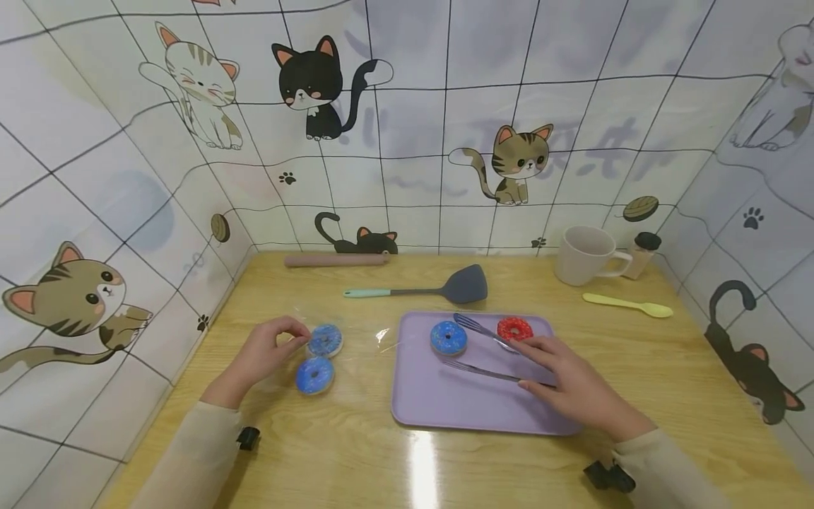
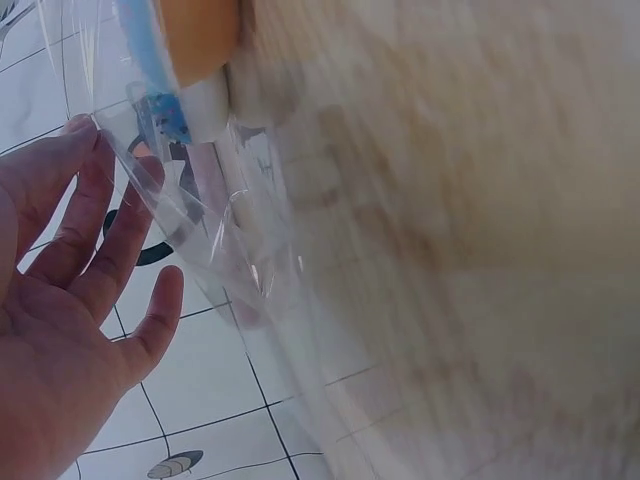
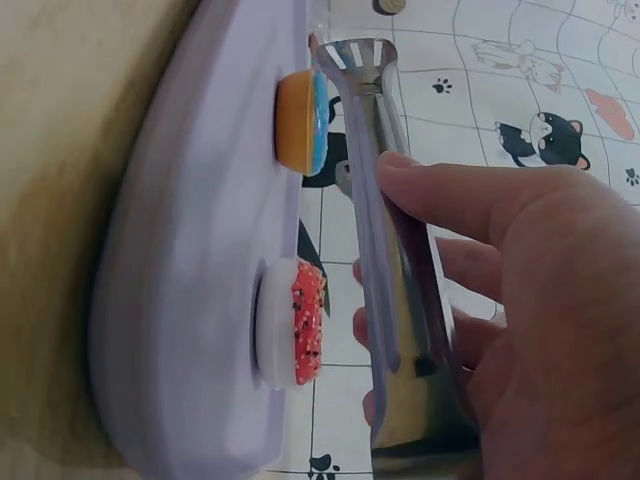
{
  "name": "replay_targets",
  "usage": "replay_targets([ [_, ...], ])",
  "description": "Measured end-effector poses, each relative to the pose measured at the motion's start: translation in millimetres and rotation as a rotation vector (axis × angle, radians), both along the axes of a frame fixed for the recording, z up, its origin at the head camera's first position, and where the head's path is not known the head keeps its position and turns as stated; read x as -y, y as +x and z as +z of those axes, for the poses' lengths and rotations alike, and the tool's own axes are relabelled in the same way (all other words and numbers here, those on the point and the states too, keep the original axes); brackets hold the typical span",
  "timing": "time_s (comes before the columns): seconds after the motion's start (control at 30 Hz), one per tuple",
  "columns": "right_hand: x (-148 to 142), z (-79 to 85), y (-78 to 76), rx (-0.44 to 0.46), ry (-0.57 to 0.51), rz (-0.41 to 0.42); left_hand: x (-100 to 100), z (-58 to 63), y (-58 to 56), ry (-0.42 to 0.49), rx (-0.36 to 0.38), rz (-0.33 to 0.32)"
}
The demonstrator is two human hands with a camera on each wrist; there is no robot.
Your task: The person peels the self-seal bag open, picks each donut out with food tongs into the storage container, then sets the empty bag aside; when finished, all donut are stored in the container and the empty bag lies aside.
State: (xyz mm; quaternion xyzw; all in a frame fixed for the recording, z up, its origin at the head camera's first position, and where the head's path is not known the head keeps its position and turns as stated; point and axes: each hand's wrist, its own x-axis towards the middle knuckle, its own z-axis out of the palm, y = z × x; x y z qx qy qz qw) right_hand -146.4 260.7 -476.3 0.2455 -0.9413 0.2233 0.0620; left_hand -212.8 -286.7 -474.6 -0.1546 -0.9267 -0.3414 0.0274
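The lilac tray (image 1: 458,403) lies before the right hand (image 1: 569,382), which overlaps its right edge. That hand grips tongs (image 3: 378,270) over the tray, thumb on one arm and fingers along the other; the tong tips stand parted near a blue doughnut (image 1: 438,341). A red doughnut (image 1: 506,326) sits by the fingertips, the upper tong arm passing close in front of it. The left hand (image 1: 263,353) pinches the edge of a clear wrapper (image 2: 215,240) between thumb and forefinger, its other fingers loosely spread, just beside two more blue doughnuts (image 1: 308,377); whether these lie inside the wrapper cannot be told.

Cat-printed walls (image 1: 413,127) enclose the table (image 1: 356,438). Toward the back lie a spatula (image 1: 466,284) and a rolling pin (image 1: 337,260); at the right are a mug (image 1: 581,256), a yellow spoon (image 1: 626,305) and a dark-lidded jar (image 1: 641,258). The wrapper stretches between the left-hand doughnuts and the tray.

The table has glossy wood grain. The tray is smooth, with rounded corners; the tongs are shiny metal with slotted ends; the wrapper is thin and creased; the ring-shaped doughnuts have speckled tops.
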Motion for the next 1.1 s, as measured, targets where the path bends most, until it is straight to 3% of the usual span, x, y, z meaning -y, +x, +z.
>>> replay_targets([
  [0.37,19,-1.8,7.7,-0.159,-0.019,0.172,-3,1.7,1.6,0.008,-0.008,-0.007],
  [0.77,49,4.8,-1.0,-0.196,0.004,0.304,-1,-0.5,4.4,0.012,-0.026,-0.014],
  [1.1,75,16.4,-10.2,-0.149,0.035,0.351,-2,0.1,4.7,0.004,-0.018,0.001],
])
